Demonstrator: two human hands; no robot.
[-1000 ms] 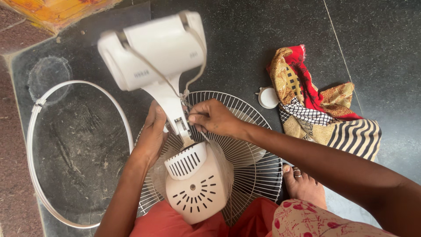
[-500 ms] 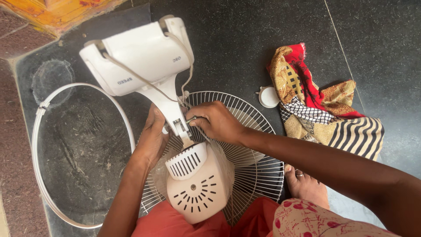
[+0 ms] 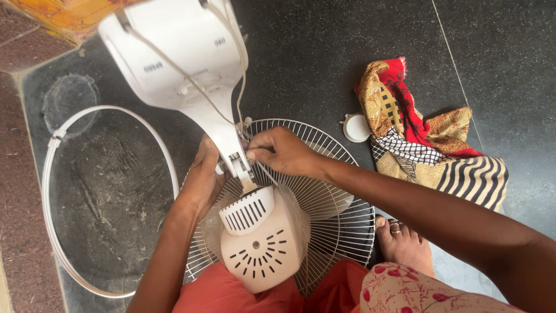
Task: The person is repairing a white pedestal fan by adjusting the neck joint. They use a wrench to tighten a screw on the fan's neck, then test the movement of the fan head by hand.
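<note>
Both hands remain at the neck of the white table fan: the left hand [image 3: 204,177] is wrapped around the fan stand [image 3: 231,152], and the right hand [image 3: 282,153] pinches something small at the joint above the motor housing [image 3: 262,242]. Since a moment ago the base [image 3: 174,52] has come closer to the camera, while the wire grille [image 3: 333,214] stays on the dark floor [image 3: 324,64].

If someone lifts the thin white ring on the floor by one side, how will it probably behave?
The ring is a thin open band, so it probably flexes and sags. It looks light for its size. Stood on edge, it may roll on the smooth dark floor.
</note>
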